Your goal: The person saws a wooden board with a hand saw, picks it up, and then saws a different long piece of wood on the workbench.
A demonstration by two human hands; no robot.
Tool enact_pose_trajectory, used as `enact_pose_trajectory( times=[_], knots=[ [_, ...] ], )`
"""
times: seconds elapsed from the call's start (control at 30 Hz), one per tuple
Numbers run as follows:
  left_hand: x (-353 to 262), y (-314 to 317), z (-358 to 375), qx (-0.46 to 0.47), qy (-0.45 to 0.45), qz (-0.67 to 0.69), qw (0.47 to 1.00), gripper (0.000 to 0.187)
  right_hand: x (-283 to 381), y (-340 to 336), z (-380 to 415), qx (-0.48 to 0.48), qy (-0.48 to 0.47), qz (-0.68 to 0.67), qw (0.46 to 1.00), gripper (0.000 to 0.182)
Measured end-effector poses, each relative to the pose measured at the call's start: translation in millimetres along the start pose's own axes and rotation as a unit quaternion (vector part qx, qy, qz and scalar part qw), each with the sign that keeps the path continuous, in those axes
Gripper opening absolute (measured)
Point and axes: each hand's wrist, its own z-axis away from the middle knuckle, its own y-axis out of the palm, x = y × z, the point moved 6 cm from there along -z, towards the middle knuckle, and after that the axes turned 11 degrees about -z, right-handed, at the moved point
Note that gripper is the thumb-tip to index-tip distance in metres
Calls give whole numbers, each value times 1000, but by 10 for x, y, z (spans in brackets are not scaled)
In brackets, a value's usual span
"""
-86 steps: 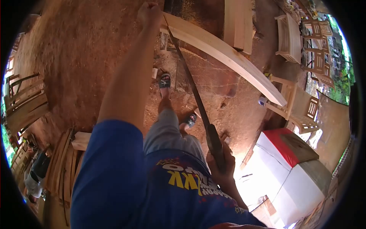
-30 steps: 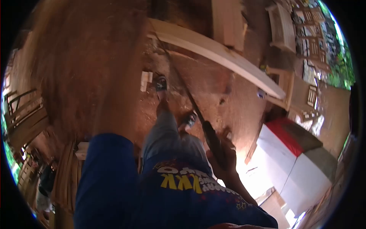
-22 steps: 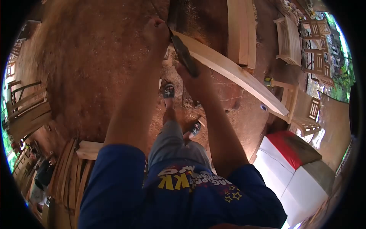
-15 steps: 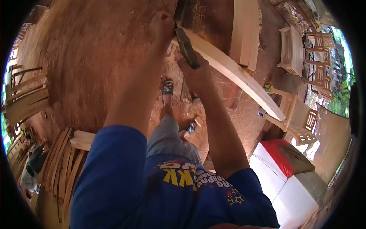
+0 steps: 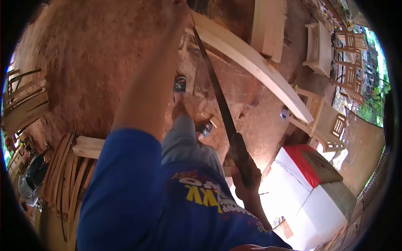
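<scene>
My right hand (image 5: pixel 246 180) is closed around the dark handle of a handsaw (image 5: pixel 217 85), low beside my body. The long, narrow blade slants up and left, its far tip at the near end of a pale wooden plank (image 5: pixel 251 69). My left hand (image 5: pixel 181 11) is closed at that same end, close to the blade tip, with its fingers partly cut off by the top of the view. The plank runs from there down to the right.
Thick timber (image 5: pixel 268 33) lies beyond the plank. A wooden chair (image 5: pixel 331 121) and a white box with a red top edge (image 5: pixel 289 184) are at the right. Wooden strips (image 5: pixel 67 180) are stacked at lower left. A person (image 5: pixel 31 180) is at the far left.
My right hand has drawn back toward my body with the saw, so the blade's length now shows. My left hand sits slightly higher in view, still at the plank's end.
</scene>
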Motion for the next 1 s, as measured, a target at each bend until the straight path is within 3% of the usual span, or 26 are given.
enact_pose_trajectory(
  times=[0.1, 0.13, 0.2, 0.3, 0.57, 0.63, 0.83, 0.93, 1.0],
  knots=[
    [4, -133, 80, 29, -17, 20, 999, 14, -380, 381, -1094, -11, 24, -84, 996, 48],
    [-34, -130, 83, 52, -30, 29, 998, 13, -372, 565, -1697, -34, -44, -106, 993, 42],
    [-122, -173, 268, 83, -46, 17, 995, 13, -140, 914, -2749, -10, -29, -120, 992, 45],
    [-314, -353, 237, 90, -39, -25, 995, 13, 321, 887, -2959, -34, -41, -148, 988, 46],
    [-405, -376, 296, 132, -110, -28, 985, 17, 352, 894, -2898, -57, -16, -134, 989, 51],
    [-380, -356, 286, 123, -90, -32, 988, 16, 313, 893, -2878, -61, -3, -150, 987, 54],
    [-535, -453, 303, 133, -78, -10, 988, 13, 266, 855, -2887, -17, 8, -110, 994, 67],
    [-512, -443, 296, 118, -44, 11, 992, 12, 318, 809, -2946, 24, -38, -101, 994, 75],
    [-461, -412, 283, 113, -30, 19, 993, 11, 368, 774, -2973, 52, -7, -124, 991, 80]
  ],
)
